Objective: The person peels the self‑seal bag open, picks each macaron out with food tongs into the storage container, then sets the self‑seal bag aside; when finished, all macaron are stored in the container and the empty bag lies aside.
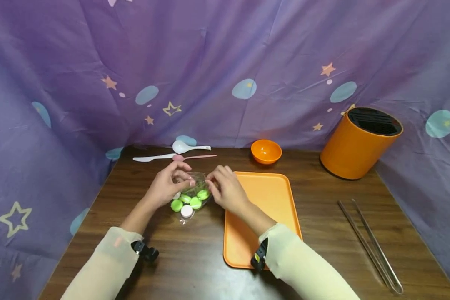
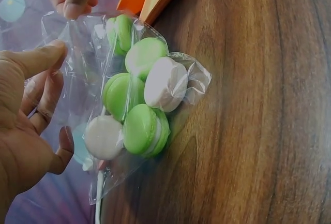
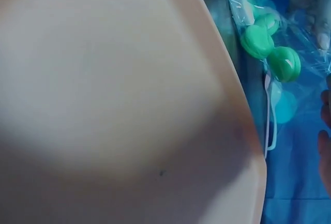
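A clear plastic bag (image 1: 198, 179) of green and white macarons (image 2: 135, 136) is held over the wooden table, left of the orange tray. My left hand (image 1: 168, 185) pinches the bag's upper edge between thumb and fingers, the other fingers loosely bent. At the opposite side of that edge, my right hand (image 1: 227, 188) grips the film with its fingertips. The macarons bunch together at the end of the bag nearest me. In the right wrist view only part of the right hand (image 3: 325, 146) shows at the edge, and the tray fills most of the picture.
My right forearm crosses above the orange tray (image 1: 273, 196). Behind the bag lie a white ladle (image 1: 181, 147), a pink spoon (image 1: 178, 158) and a white knife (image 1: 150, 158). An orange bowl (image 1: 266, 151), an orange knife block (image 1: 354, 146) and metal tongs (image 1: 375, 250) stand or lie farther right.
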Tool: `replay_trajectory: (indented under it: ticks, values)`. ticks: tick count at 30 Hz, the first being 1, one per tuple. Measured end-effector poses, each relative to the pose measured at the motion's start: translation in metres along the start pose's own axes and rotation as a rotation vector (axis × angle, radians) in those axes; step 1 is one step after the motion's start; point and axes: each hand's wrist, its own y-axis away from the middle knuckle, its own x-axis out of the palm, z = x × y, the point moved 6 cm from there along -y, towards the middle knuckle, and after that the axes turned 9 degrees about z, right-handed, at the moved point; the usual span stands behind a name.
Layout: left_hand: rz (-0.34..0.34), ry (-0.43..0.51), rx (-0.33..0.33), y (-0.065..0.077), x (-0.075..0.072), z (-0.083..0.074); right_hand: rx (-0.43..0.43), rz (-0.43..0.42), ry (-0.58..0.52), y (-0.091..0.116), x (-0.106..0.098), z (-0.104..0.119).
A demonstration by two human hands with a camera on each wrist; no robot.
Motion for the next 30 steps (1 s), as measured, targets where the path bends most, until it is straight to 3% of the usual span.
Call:
replay_trajectory:
  ticks: [4, 11, 15, 20, 30]
  values:
    - [0.021, 0.005, -0.005, -0.001, 0.008, -0.002, 0.033, 0.026, 0.052, 0.006, -0.012, -0.005]
    - [0.033, -0.024, 0.005, 0.003, -0.002, -0.013, 0.032, 0.049, 0.093, -0.010, -0.023, 0.001]
    - [0.032, -0.013, 0.009, 0.002, 0.002, -0.018, 0.042, 0.023, 0.063, -0.003, -0.030, -0.003]
    - [0.003, 0.052, 0.019, 0.004, -0.004, -0.016, 0.054, 0.039, 0.003, 0.003, -0.021, -0.010]
    - [-0.001, 0.112, 0.039, 0.003, -0.008, -0.012, 0.035, 0.074, 0.053, -0.004, -0.010, -0.008]
